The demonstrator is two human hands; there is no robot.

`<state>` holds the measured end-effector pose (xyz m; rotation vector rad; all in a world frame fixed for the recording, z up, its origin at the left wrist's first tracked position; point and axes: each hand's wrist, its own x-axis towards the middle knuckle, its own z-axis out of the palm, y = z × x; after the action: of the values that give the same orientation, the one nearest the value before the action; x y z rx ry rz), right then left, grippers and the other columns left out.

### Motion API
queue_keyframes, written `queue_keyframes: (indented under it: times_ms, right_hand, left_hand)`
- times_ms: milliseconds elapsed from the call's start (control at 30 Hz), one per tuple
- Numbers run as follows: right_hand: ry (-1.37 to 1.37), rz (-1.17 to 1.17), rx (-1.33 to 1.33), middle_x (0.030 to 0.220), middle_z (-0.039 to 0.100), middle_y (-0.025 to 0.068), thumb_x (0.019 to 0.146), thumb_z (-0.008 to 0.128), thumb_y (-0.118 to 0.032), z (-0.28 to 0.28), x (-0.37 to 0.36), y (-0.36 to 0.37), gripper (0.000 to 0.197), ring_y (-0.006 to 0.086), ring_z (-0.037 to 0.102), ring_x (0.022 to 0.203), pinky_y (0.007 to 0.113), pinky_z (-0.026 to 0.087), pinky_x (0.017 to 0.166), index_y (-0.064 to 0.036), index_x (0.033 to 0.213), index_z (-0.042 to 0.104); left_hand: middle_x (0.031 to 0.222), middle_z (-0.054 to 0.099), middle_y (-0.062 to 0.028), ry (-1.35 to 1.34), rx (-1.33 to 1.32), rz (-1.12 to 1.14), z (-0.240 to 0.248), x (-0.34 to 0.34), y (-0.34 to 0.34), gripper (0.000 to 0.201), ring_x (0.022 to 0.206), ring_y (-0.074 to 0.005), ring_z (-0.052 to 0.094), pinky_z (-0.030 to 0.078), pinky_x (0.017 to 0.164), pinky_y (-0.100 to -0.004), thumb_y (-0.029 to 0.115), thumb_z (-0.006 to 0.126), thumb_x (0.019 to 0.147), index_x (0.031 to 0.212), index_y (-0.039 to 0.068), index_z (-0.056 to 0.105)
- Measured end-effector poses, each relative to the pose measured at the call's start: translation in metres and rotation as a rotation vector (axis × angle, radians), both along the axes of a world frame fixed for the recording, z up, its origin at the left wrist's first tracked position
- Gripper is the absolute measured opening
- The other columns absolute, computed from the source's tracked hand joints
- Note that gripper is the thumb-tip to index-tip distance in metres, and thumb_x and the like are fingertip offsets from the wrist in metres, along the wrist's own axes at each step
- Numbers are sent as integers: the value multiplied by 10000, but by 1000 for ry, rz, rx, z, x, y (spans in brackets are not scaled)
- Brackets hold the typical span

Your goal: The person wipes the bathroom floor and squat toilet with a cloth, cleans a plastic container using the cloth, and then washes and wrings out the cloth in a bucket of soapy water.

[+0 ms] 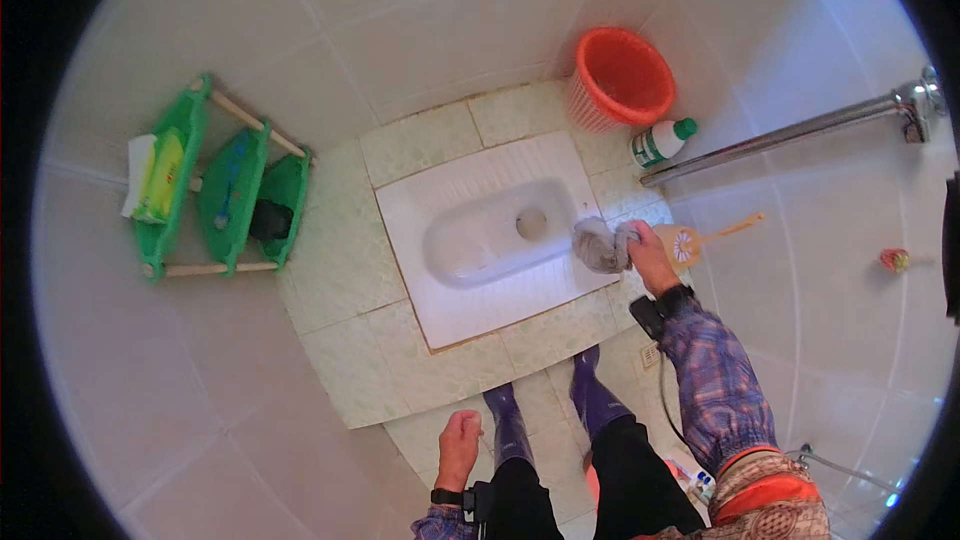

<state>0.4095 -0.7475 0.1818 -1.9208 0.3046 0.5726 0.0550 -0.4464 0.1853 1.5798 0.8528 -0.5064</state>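
Observation:
My right hand [654,258] grips a crumpled grey cloth [600,245]. The cloth hangs over the right edge of a white squat toilet [410,225] set into the tiled floor. Just beyond that hand is an orange-tan container [684,247] with a flower pattern, and a thin stick of similar colour points right from it. My left hand [460,445] hangs low by my left leg, away from the toilet. Its fingers are curled in, and nothing shows in them.
A green corner shelf [235,202] holding a yellow-green packet [160,180] stands at left. At the back right are a red basket [625,75] and a white bottle with a green cap [663,143]. A metal pipe [780,138] runs along the right wall. A raised tiled step edge lies before my purple boots [598,400].

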Motion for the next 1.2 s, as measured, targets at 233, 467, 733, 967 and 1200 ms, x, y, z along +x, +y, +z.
queue_keyframes:
  times_ms: [233, 467, 733, 967, 1200]
  right_hand:
    - [41, 148, 92, 1063, 613, 55, 883, 673, -270, 87, -143, -18, 352, 132, 557, 976, 309, 466, 844, -38, 1135, 592]
    - [-166, 241, 227, 993, 612, -3, 884, 673, -185, 127, -249, -8, 254, 115, 565, 916, 265, 462, 801, -55, 1093, 615]
    - [269, -478, 472, 856, 583, -28, 886, 642, -106, 168, -352, -104, 266, 50, 534, 769, 215, 455, 678, -60, 1143, 589]
    - [126, -760, 149, 953, 631, 30, 882, 632, -73, 87, -524, -220, 196, 89, 563, 848, 247, 471, 756, -30, 1068, 589]
    - [-171, -731, -422, 1017, 610, 30, 920, 617, -191, -7, -636, -277, 213, 143, 568, 988, 304, 454, 870, -24, 1050, 601]
  left_hand:
    - [895, 630, -40, -141, -183, -252, 52, 74, -9, 331, 782, -98, 585, 480, 701, -245, 183, 692, 864, 1147, 39, 597]
    - [1090, 610, -107, -677, 24, -778, 89, 110, -96, 563, 993, -285, 577, 428, 881, -350, 155, 734, 761, 1290, 129, 544]
    - [1062, 626, -167, -247, -151, -1463, 60, 54, -142, 403, 1041, -339, 575, 459, 838, -397, 250, 669, 842, 1190, 70, 577]
    - [1041, 601, -181, -595, -56, -1378, 75, -20, -258, 346, 1007, -351, 567, 460, 883, -370, 188, 543, 951, 1276, 71, 537]
    - [1118, 628, -10, -13, -589, -1237, 12, -100, -388, 367, 1025, -136, 564, 457, 868, -290, 280, 510, 997, 1281, 50, 542]
